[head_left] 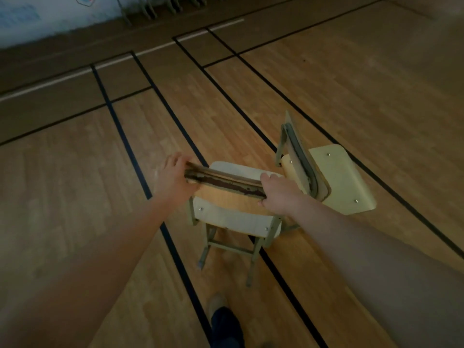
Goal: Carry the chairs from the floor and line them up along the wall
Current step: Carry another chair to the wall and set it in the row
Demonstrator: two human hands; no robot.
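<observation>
Both grips were clamped on the near chair's [226,217] backrest top edge: left grip [173,177] at its left end, right grip [276,194] at its right. 2nd chair [339,177] stood just beside it on the right, maybe touching. Risk: swinging right would snag that backrest, and my shoe [217,303] was near the legs. Floor [100,172] left and ahead toward the wall [50,21] was open.

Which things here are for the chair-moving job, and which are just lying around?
For the job:
- near chair, its backrest gripped by the left hand and right hand
- second chair, beside it on the right
- far wall, with chair legs showing along it

Just there:
- black floor lines
- white floor line
- the person's shoe
</observation>
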